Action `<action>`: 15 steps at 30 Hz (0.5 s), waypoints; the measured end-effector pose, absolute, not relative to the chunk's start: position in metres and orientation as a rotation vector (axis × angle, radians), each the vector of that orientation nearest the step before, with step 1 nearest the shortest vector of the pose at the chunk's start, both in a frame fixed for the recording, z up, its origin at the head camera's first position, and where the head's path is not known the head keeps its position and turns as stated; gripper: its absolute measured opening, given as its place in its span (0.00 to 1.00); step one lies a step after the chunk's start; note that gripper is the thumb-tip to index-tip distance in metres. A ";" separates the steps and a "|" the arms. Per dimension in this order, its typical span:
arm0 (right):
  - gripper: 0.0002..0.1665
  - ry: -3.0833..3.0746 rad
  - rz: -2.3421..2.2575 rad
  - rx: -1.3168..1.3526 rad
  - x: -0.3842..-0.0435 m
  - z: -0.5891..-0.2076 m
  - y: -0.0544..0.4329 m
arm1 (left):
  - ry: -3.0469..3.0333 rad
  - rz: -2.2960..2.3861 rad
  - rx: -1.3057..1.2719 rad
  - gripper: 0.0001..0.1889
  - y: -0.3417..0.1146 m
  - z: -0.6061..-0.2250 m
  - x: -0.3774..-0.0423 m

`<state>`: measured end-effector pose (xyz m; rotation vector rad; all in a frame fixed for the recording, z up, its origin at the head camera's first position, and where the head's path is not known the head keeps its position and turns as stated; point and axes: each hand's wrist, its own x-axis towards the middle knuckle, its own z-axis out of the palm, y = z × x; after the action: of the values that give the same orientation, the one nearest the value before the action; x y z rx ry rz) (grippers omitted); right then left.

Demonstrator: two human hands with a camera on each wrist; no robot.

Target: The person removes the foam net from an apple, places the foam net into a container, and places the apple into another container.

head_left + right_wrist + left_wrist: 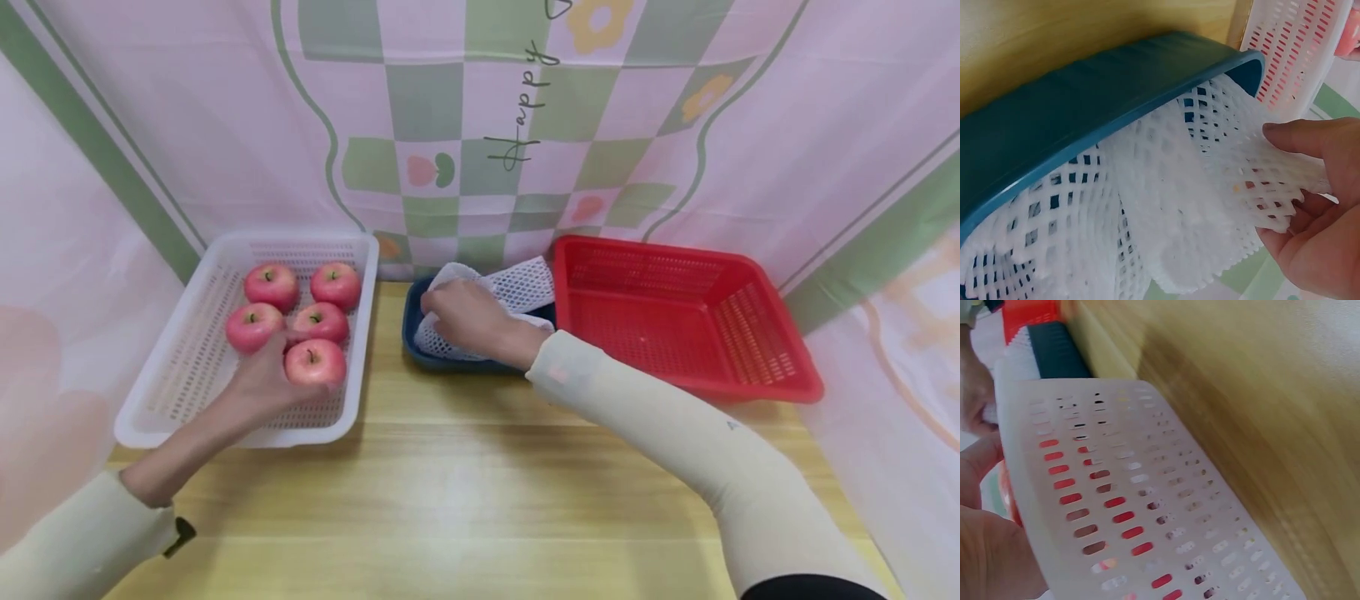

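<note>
In the head view my left hand (262,379) reaches into the white basket (168,400). Its thumb and fingers curl round the nearest red apple (315,363); several other apples (272,287) sit just beyond. The left wrist view shows that hand (994,550) mostly behind the basket wall (1116,487), which hides much of the apple. My right hand (476,317) is over a dark blue tray (431,361) of white foam net sleeves (521,285). Close up in the right wrist view, the right hand (1322,212) pinches the end of one foam net sleeve (1254,169) between thumb and fingers.
To the right of the blue tray stands a red basket (757,333) with nothing inside it. A patterned curtain (427,100) hangs behind the containers and along both sides. The wooden table (450,492) stretches in front.
</note>
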<state>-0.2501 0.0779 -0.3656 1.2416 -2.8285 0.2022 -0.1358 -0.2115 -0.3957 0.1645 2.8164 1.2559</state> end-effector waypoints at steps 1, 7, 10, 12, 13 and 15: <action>0.05 -2.826 0.198 1.253 -0.250 -0.366 0.077 | 2.824 1.261 0.185 0.42 -0.211 -0.398 -0.137; 0.07 -2.831 0.178 1.278 -0.248 -0.368 0.072 | 2.835 1.243 0.250 0.42 -0.211 -0.406 -0.139; 0.12 -2.850 0.174 1.267 -0.248 -0.368 0.072 | 2.816 1.255 0.293 0.44 -0.211 -0.408 -0.140; 0.17 -2.866 0.175 1.257 -0.248 -0.369 0.073 | 2.809 1.232 0.302 0.44 -0.210 -0.408 -0.140; 0.20 -2.872 0.176 1.254 -0.249 -0.369 0.073 | 2.808 1.215 0.306 0.44 -0.210 -0.408 -0.140; 0.25 -2.874 0.172 1.253 -0.249 -0.370 0.074 | 2.803 1.182 0.299 0.46 -0.211 -0.407 -0.139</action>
<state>-0.2493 0.0742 -0.3696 1.2533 -2.8743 0.1716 -0.1391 -0.2109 -0.4073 0.2987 2.8034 1.1824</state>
